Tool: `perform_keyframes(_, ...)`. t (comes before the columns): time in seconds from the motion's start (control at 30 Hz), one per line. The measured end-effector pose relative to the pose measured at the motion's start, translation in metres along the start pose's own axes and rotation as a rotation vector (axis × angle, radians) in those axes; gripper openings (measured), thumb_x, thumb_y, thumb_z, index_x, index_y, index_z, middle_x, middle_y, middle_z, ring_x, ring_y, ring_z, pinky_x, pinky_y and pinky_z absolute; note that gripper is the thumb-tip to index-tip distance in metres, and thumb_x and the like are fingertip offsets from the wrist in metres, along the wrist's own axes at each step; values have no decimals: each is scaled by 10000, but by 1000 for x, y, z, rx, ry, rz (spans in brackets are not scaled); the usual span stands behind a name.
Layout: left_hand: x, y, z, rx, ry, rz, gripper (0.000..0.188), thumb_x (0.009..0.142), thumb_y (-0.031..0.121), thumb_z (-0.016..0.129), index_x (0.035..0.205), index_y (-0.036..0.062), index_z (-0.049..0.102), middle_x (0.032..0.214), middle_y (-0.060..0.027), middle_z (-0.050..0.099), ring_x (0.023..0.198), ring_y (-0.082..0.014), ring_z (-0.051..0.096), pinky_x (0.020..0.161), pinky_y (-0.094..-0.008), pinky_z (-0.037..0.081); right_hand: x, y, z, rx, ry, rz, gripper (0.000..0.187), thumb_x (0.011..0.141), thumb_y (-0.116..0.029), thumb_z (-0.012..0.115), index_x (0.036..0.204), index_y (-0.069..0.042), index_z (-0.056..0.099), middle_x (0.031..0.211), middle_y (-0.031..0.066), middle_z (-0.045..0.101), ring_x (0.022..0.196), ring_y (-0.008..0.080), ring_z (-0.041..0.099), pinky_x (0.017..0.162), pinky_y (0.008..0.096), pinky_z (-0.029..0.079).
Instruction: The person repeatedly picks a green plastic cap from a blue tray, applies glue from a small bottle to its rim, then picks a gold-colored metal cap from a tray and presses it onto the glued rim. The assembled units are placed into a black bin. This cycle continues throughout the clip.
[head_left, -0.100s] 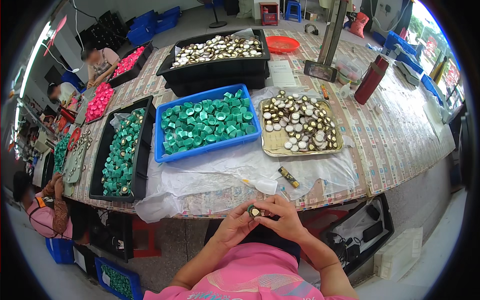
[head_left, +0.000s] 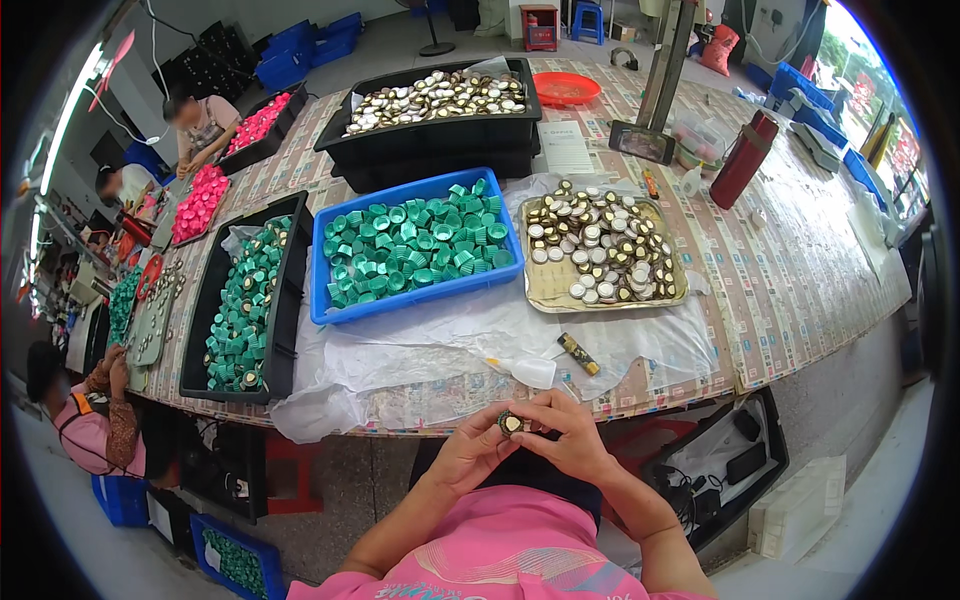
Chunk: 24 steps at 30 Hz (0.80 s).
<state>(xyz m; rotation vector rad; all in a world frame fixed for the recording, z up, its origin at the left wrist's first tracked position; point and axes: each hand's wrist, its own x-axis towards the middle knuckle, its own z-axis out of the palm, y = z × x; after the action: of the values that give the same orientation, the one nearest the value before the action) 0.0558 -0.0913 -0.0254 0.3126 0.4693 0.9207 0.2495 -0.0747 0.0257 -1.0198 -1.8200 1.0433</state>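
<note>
Just past the table's near edge, my left hand (head_left: 472, 449) and my right hand (head_left: 564, 432) meet, fingers closed around one small green fluted cup (head_left: 511, 424). A round dark-rimmed piece with a pale gold face shows in it. Fingertips partly hide its sides. Beyond them stands a blue tray (head_left: 318, 290) of loose green fluted cups. To its right lies a metallic tray (head_left: 552, 298) heaped with small round pieces, some white-faced, some gold. On the left a black crate (head_left: 282, 350) holds green cups, several with round pieces in them.
A white plastic scoop-like thing (head_left: 533, 373) and a dark gold-patterned tube (head_left: 578, 354) lie on white sheeting near me. Farther back are a black crate (head_left: 430, 150) of round pieces, a phone on a metal stand (head_left: 642, 143) and a red flask (head_left: 744, 160). Co-workers sit at left.
The cup with its round piece has turned or shifted very slightly between my fingers. Both hands stay in nearly the same place.
</note>
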Motion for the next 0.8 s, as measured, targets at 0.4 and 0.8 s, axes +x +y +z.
perform_keyframes(0.4,-3,-1,4,13,2,-2,417,918,104,599,1317,47,491,1195,-61,582,1098,-155,568,963,-307,482,-4,2,-2,-15,8,-47,423,763,-59,746,1174,-101,653,917,71,575,787,180,576,672,281,468)
perform_keyframes(0.8,-2,-4,8,317,103,122,402,915,107,610,1291,-1,520,1227,-90,582,1088,-164,572,940,-311,481,-11,10,6,-157,60,-128,381,764,-75,746,1135,-70,660,933,94,584,808,220,592,685,311,484)
